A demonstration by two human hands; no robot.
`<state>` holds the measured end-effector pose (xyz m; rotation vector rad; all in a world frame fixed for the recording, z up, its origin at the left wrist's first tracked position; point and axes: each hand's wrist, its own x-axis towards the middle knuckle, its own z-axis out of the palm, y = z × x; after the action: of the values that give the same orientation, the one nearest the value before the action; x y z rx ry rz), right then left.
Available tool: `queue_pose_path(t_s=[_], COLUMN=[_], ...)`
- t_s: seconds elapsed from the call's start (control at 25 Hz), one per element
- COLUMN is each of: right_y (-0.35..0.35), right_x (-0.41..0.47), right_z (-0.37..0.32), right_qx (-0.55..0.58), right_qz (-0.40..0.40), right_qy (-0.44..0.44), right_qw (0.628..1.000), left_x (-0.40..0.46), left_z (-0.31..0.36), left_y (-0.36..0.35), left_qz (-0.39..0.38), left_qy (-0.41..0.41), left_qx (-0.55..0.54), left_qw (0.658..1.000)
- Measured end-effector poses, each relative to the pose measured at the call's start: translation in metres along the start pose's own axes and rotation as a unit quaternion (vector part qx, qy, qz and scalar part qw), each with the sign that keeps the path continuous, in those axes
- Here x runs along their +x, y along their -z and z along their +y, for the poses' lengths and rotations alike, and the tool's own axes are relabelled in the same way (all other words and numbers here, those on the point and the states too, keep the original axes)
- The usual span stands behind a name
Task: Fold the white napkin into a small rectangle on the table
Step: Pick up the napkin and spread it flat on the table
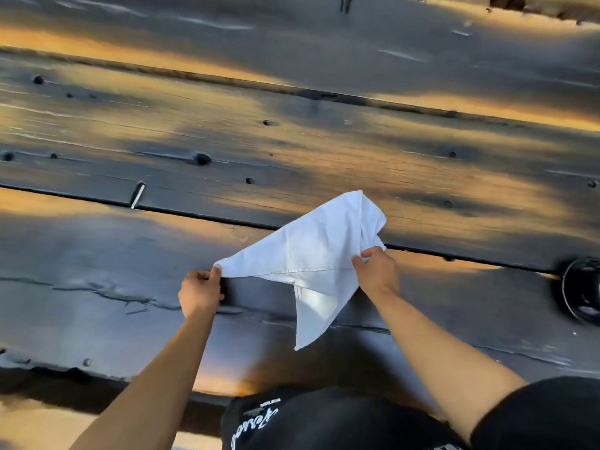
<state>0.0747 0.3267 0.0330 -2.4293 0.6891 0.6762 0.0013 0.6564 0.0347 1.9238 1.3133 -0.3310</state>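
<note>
Left hand pinched on left corner of crumpled white cloth napkin, stretched rightward above dark weathered wooden plank table, right hand clamped on right edge, one corner hanging between hands.

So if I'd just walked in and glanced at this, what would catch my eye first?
Most likely the white napkin, bright against the dark wooden table and held up just right of centre. The left hand pinches one corner and the right hand grips the other side, while a loose point hangs down between them. A dark round object sits at the right edge.
</note>
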Motion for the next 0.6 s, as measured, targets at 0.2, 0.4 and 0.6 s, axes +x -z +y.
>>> queue_pose_path(t_s=[0.2, 0.4, 0.6], right_y=[0.009, 0.043, 0.067], right_x=[0.002, -0.011, -0.045], right_z=[0.008, 0.042, 0.124], right_qx=[0.043, 0.165, 0.272], right_qz=[-0.026, -0.033, -0.055], right_qy=[0.005, -0.01, -0.058], right_qw=[0.999, 0.986, 0.959], left_x=[-0.009, -0.041, -0.089], left_z=[-0.005, -0.004, -0.022], left_y=[-0.001, -0.002, -0.019], left_qz=[-0.008, -0.034, -0.129], left_qy=[-0.017, 0.017, 0.105], left_qx=[0.016, -0.145, -0.273], left_qw=[1.0, 0.989, 0.948])
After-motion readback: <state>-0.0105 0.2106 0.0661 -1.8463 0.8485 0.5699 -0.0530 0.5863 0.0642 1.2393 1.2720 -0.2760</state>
